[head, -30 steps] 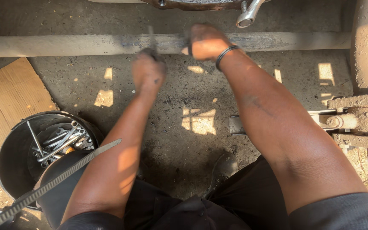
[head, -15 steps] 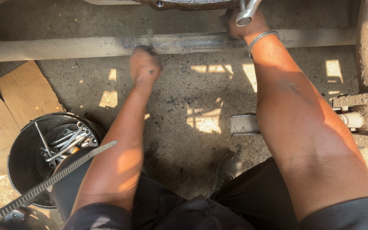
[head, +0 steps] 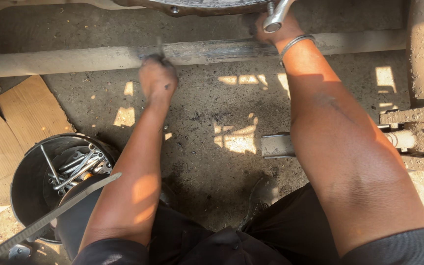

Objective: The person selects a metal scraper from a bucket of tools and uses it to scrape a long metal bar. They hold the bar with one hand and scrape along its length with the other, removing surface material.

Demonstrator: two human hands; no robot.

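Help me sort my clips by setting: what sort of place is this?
Probably a vehicle repair spot, under a truck or car. A bucket of wrenches stands on gritty concrete, a dusty metal bar runs across, and the right hand works a wrench at a greasy housing.

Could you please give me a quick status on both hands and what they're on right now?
Left hand fisted on a small tool against the dusty bar. Right hand gripping the metal wrench at the housing above. Bucket of wrenches sits apart.

Flattened tan cardboard sheets [head: 13,127] on ground at left, unprinted
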